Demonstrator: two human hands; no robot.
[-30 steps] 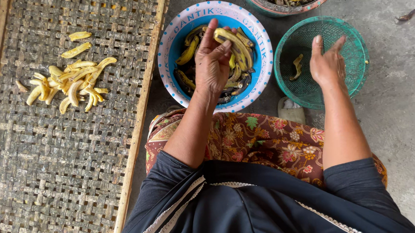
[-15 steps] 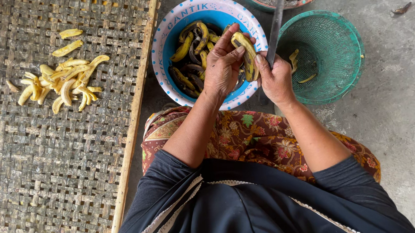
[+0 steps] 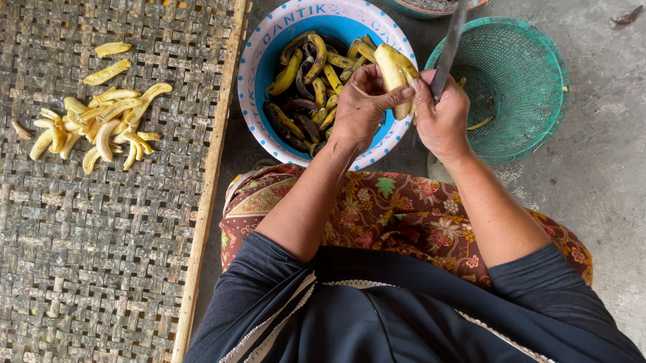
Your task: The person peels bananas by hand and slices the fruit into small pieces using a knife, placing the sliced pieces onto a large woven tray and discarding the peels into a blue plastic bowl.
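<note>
— Two hands meet above the lap, over a patterned skirt (image 3: pixel 408 213). What does each one hold?

— Left hand (image 3: pixel 360 111) is wrapped around a banana (image 3: pixel 395 78), fingers curled on its near side and the thumb lying across it. Right hand (image 3: pixel 440 116) is closed on the handle of a knife (image 3: pixel 451 36), whose long dark blade points up and away, past the hand.

— Where is that banana, exactly?

— It stands nearly upright between the two hands, over the right edge of the blue bowl (image 3: pixel 254 65). Its top is yellow and partly peeled. Whether the blade touches it I cannot tell; the hand hides that spot.

— And beyond the hands?

— That bowl, white-rimmed with dots, is full of dark-skinned bananas. Just to its right sits a green basket (image 3: pixel 538 113) with a few scraps of peel inside. Farther off, at the top edge, another bowl (image 3: pixel 409 1) holds more peels or fruit; it is cut off by the frame.

— Anything to the left?

— One woven tray (image 3: pixel 78 259) with a wooden frame, on the concrete floor (image 3: pixel 628 206). A heap of peeled pieces (image 3: pixel 99 121) lies at its far end.
</note>
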